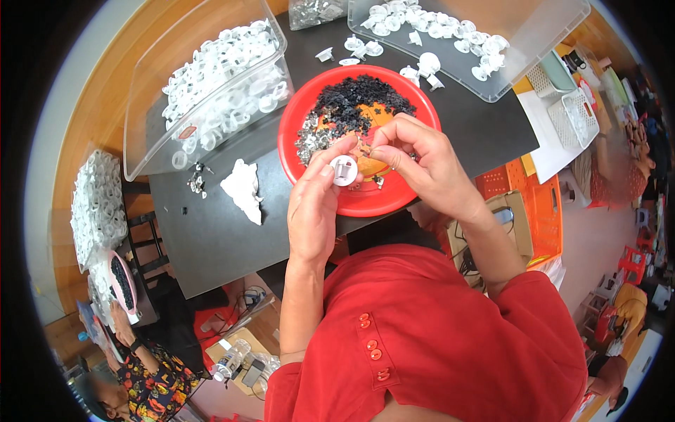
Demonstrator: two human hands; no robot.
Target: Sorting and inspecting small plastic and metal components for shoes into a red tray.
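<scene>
My left hand (314, 204) pinches a small round white plastic part (344, 171) between thumb and fingers, its slotted inner side showing. Just to the right, my right hand (429, 165) has thumb and forefinger closed together; whatever they grip is too small to make out. Both hands are over the near half of a round red tray (290, 133). Inside it lie a heap of small black parts (365, 91), a pile of small shiny metal pieces (309, 141) and an orange surface, partly covered by my hands.
A clear bin of white ring parts (225, 77) stands at the left, and another clear bin (506, 81) holds round white parts at the right. A crumpled white cloth or paper (242, 190) lies on the dark table (204, 246). Another person (148, 373) is at lower left.
</scene>
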